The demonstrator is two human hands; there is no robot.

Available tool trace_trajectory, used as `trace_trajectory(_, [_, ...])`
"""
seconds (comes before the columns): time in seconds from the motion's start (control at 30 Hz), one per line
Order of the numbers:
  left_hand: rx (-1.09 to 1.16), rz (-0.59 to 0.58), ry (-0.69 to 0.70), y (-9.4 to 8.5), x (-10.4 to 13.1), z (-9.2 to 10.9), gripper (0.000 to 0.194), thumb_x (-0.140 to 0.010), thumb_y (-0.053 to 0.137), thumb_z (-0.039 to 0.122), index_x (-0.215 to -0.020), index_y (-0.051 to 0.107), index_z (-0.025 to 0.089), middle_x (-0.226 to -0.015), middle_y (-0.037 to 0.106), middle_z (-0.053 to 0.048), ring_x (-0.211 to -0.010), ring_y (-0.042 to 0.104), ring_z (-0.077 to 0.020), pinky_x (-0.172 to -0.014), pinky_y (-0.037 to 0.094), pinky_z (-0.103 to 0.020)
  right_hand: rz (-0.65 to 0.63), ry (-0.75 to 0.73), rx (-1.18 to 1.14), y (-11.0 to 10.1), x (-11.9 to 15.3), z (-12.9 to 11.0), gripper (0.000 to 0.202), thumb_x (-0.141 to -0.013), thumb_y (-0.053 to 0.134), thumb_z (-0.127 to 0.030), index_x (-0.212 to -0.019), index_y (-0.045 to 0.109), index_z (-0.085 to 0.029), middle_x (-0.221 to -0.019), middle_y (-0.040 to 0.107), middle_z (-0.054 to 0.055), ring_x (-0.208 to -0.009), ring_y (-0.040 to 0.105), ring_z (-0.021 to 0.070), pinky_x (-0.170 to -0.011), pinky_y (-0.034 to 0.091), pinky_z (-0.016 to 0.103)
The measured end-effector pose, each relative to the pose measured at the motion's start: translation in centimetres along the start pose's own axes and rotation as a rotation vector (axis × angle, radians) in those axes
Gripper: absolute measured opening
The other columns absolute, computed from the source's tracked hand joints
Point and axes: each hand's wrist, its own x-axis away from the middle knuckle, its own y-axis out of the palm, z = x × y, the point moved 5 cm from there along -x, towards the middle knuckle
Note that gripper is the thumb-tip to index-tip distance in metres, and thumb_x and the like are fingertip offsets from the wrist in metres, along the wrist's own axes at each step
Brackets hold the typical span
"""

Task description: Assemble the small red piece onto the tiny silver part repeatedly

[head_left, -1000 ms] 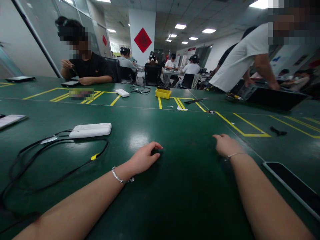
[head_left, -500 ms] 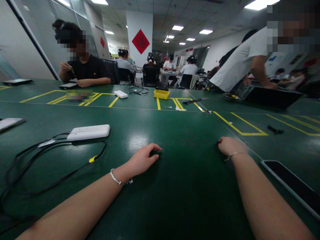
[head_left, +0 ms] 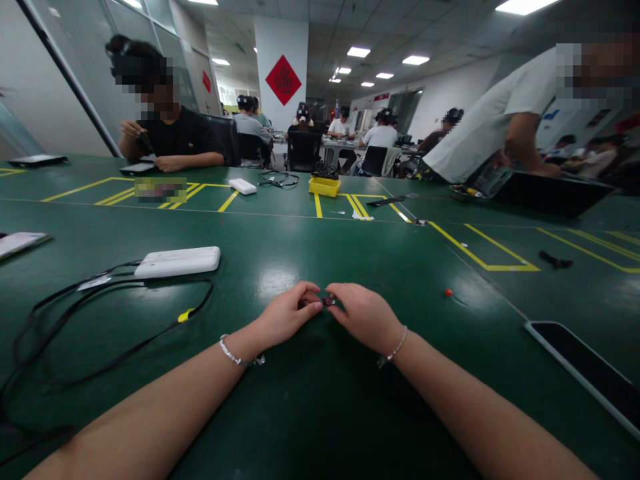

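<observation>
- Counter [head_left: 320, 427], glossy green, spread beneath both wrists and away to the far side.
- Near right edge: dark flat slab [head_left: 585, 367] with pale rim, phone-like.
- Near left: black cable [head_left: 212, 291] in loose loops, with yellow tag [head_left: 186, 315] and white label [head_left: 94, 283], print too small to read.
- Left hand [head_left: 290, 317]: thumb and fingers curled close together, gap mostly hidden; impossible to tell whether holding anything.
- Right hand [head_left: 367, 320]: thumb and fingers narrowed on small dark-red item [head_left: 329, 301], just beside the left fingertips; largely masked by both hands, exact shape unclear.
- Red bead [head_left: 449, 292] with thin tail, lying right of the right hand.
- White oblong box [head_left: 177, 262] beyond the left wrist, at the end of the black cable.
- Farther right: small black object [head_left: 555, 260], just beside yellow tape outlines [head_left: 513, 268].
- Past the seam: black strip [head_left: 387, 201], smaller white box [head_left: 243, 186], and yellow bin [head_left: 325, 188] heaped with black cords [head_left: 324, 171].
- Across, at left: person in black top [head_left: 175, 143], a hand raised over dark tray [head_left: 140, 168].
- Across, at right: person in white shirt [head_left: 490, 130], leaning over large black case [head_left: 555, 193].
- On the far column: red diamond sign [head_left: 283, 80], dark character too soft to read.
</observation>
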Motion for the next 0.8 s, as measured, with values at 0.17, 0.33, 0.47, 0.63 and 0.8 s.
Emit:
trace_trajectory(0.17, [0.012, -0.017, 0.0, 0.2, -0.1, 0.0, 0.014, -0.077, 0.047, 0.025, -0.087, 0.053, 0.018, -0.077, 0.061, -0.001, -0.072, 0.057, -0.0144, -0.067, 0.044, -0.027, 0.019, -0.107, -0.052, 1.2, 0.0, -1.9, 0.029, -0.081, 0.044, -0.034, -0.103, 0.05, -0.017, -0.092, 0.06, 0.007, -0.085, 0.053, 0.0172, -0.076, 0.042, 0.029])
trace_trajectory(0.33, [0.179, 0.067, -0.045, -0.4, -0.2, -0.6, 0.019, -0.079, 0.046, 0.026, -0.096, 0.048, 0.017, -0.077, 0.06, -0.001, -0.073, 0.056, -0.0124, -0.071, 0.043, -0.027, 0.033, 0.229, 0.128, -0.7, 0.7, 4.7, 0.039, -0.081, 0.041, -0.039, -0.111, 0.048, -0.016, -0.12, 0.045, 0.012, -0.109, 0.041, 0.0248, -0.088, 0.036, 0.039])
trace_trajectory(0.47, [0.308, 0.118, -0.126, -0.8, -0.5, -1.2, 0.017, -0.079, 0.045, 0.022, -0.095, 0.046, 0.017, -0.081, 0.06, -0.002, -0.07, 0.056, -0.0103, -0.065, 0.042, -0.024, -0.104, 0.803, 0.36, -2.5, 4.5, 13.4, 0.036, -0.08, 0.039, -0.024, -0.114, 0.048, -0.015, -0.124, 0.038, 0.019, -0.111, 0.037, 0.0342, -0.082, 0.036, 0.049])
trace_trajectory(0.63, [0.357, 0.164, -0.18, -1.1, -0.6, -1.4, 0.016, -0.079, 0.045, 0.02, -0.094, 0.048, 0.017, -0.083, 0.061, -0.002, -0.068, 0.056, -0.0098, -0.058, 0.039, -0.021, -0.371, 1.118, 0.382, -3.2, 8.4, 19.5, 0.035, -0.074, 0.038, -0.014, -0.104, 0.056, -0.008, -0.104, 0.053, 0.023, -0.092, 0.053, 0.0305, -0.07, 0.044, 0.038])
trace_trajectory(0.8, [0.383, 0.192, -0.177, -1.3, -0.5, -1.2, 0.015, -0.079, 0.044, 0.021, -0.093, 0.049, 0.017, -0.08, 0.06, -0.002, -0.065, 0.054, -0.0089, -0.056, 0.038, -0.02, -0.436, 1.015, 0.379, -2.7, 7.1, 18.9, 0.027, -0.069, 0.042, -0.009, -0.082, 0.065, -0.01, -0.086, 0.062, 0.019, -0.078, 0.059, 0.0255, -0.062, 0.043, 0.032])
